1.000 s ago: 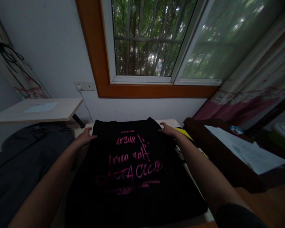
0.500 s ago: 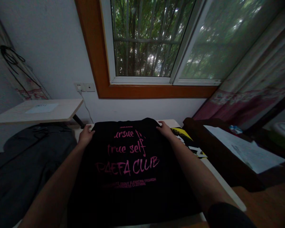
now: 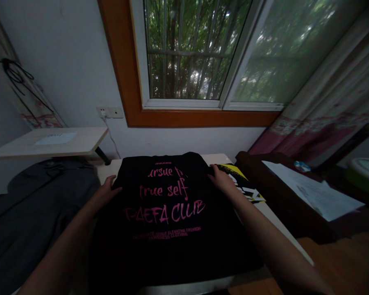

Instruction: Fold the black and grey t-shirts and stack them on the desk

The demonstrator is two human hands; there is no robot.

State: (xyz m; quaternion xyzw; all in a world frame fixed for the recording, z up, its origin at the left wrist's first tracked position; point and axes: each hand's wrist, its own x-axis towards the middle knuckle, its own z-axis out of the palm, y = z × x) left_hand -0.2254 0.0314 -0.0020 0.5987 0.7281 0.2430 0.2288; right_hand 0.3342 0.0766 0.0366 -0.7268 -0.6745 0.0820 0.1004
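A black garment (image 3: 169,254) with pink lettering, its kind not fully shown, lies spread flat on a pale table (image 3: 215,158). At its left edge is my left hand (image 3: 106,191), with thumb and fingers apart and the thumb resting on the cloth. My right hand (image 3: 220,179) touches the opposite edge, its thumb and forefinger also apart. Beside the right hand, partly under the forearm, sits a black and yellow printed item (image 3: 241,180).
On the left, a dark grey cloth-covered shape (image 3: 43,196) stands below a small wooden shelf or tabletop (image 3: 89,139) with a paper (image 3: 57,138). To the right, white sheets (image 3: 307,190) lie on a dark brown surface (image 3: 258,164). A window (image 3: 187,53) is ahead.
Both hands have left the garment's top corners and moved a little down its side edges, their fingers loosening. The garment lies almost as before.
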